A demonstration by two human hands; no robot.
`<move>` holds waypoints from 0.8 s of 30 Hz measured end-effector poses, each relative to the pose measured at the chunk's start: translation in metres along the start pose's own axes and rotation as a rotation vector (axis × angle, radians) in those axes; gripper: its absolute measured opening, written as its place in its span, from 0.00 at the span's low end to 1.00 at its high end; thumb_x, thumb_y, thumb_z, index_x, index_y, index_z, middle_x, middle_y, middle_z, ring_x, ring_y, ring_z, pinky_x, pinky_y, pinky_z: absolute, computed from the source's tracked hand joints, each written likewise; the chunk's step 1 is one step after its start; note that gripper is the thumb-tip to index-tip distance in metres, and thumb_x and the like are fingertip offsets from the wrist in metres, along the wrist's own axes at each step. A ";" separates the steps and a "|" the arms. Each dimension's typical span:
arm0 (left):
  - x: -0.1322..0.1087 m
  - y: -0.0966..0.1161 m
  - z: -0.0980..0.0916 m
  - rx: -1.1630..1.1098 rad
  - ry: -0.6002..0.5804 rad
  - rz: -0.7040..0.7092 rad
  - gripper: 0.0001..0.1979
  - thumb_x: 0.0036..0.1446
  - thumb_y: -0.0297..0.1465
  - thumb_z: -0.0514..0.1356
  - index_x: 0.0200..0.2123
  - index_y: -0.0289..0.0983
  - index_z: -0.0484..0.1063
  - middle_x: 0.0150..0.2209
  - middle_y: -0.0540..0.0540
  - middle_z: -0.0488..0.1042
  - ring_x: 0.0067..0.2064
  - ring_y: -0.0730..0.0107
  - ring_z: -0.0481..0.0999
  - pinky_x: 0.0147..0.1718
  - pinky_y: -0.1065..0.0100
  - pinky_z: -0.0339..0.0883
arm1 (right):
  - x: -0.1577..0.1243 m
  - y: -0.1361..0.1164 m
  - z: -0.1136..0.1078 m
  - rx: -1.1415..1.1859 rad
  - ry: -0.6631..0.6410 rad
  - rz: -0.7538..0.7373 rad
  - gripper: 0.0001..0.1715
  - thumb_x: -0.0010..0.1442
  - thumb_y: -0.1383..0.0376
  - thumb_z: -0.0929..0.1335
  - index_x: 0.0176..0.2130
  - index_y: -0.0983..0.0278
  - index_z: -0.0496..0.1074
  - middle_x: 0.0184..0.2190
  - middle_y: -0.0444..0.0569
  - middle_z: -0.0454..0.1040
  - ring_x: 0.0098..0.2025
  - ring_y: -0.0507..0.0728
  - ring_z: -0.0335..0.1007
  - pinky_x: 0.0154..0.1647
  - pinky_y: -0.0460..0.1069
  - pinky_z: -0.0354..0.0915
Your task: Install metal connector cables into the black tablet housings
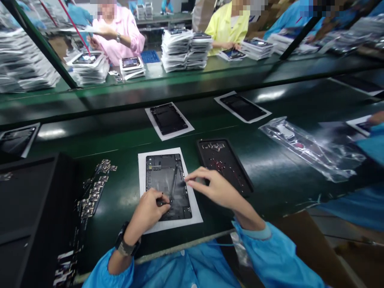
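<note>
A black tablet housing (162, 182) lies open side up on a white sheet (196, 214) in front of me. A thin dark strip (174, 180) runs lengthwise inside it. My left hand (150, 210) rests over the housing's lower left part, thumb and fingers pinched at the strip's lower end. Whatever they grip there is too small to make out. At the right edge of the housing, my right hand (213, 186) has thumb and forefinger pinched together. A dark blur at those fingertips cannot be identified.
Right of the housing stands a black tray (225, 164) with small parts. Small circuit pieces (94, 196) lie left, beside a large black box (36, 216). Two more housings (168, 119) (243, 106) lie farther back. A clear plastic bag (309, 146) is at right. Co-workers sit across behind stacks.
</note>
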State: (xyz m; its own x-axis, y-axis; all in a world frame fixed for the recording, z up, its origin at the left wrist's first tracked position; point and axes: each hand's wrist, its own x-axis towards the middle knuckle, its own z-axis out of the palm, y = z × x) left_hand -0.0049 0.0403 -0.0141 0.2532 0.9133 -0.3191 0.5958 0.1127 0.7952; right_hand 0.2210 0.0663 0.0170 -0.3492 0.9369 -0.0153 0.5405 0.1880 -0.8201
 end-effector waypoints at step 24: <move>0.130 -0.006 -0.081 0.547 0.218 0.010 0.04 0.47 0.28 0.67 0.27 0.36 0.74 0.32 0.46 0.75 0.41 0.62 0.73 0.37 0.68 0.62 | 0.256 0.042 -0.021 -0.328 0.382 0.703 0.20 0.64 0.60 0.67 0.52 0.68 0.68 0.51 0.55 0.70 0.48 0.59 0.71 0.48 0.58 0.70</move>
State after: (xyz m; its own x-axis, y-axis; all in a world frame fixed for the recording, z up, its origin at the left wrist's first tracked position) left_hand -0.0366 0.1904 -0.0188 0.1327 0.9792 -0.1534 0.9156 -0.0619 0.3973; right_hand 0.1700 0.3199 -0.0093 0.3988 0.8914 -0.2152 0.7485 -0.4520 -0.4852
